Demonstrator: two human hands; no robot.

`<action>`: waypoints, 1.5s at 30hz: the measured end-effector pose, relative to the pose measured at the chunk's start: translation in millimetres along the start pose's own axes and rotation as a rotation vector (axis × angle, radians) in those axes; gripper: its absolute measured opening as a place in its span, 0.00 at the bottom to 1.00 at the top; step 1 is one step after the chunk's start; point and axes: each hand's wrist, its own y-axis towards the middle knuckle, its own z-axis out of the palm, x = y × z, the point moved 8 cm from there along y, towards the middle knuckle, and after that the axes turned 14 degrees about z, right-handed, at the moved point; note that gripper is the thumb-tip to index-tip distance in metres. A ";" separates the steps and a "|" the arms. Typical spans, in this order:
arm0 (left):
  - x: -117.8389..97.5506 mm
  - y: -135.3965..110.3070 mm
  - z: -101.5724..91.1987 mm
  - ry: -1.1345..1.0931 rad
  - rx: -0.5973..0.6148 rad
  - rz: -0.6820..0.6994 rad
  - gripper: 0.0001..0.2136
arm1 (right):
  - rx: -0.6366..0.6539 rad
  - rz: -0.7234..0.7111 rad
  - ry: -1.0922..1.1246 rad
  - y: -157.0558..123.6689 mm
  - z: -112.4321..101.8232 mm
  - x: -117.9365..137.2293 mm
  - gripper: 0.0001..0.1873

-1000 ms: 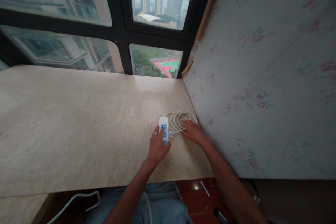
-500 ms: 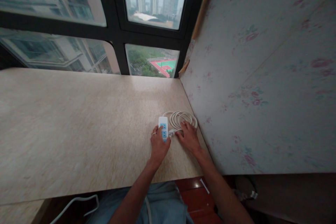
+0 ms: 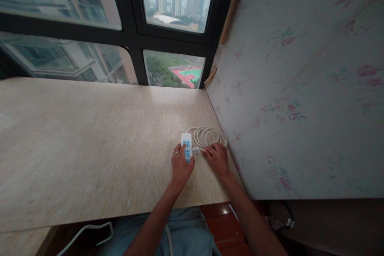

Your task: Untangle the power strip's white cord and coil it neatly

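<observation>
A white power strip [image 3: 186,137] with blue socket faces lies on the sill, its long side pointing toward the window. My left hand [image 3: 181,167] grips its near end, thumb on the right side and fingers over the left side and top. To the right of the strip lies its pale cord [image 3: 204,129], wound in loose loops. My right hand [image 3: 219,163] pinches the cord at the near side of the coil, just behind the plug [image 3: 195,151]. The plug rests beside the strip; its prongs are hard to make out.
The marbled windowsill [image 3: 90,148] stretches left. Dark window frames [image 3: 174,42] bound it at the back, and a floral-papered wall [image 3: 285,88] stands close on the right. A white cable [image 3: 90,227] hangs below the front edge.
My right hand has drawn slightly right and nearer to me, its fingers now closer together on the cord. The plug has turned a little. My left hand stays on the strip.
</observation>
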 end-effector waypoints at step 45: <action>-40.7 11.4 30.6 -0.009 0.113 0.082 0.19 | -0.012 0.419 0.175 47.3 9.4 -18.6 0.16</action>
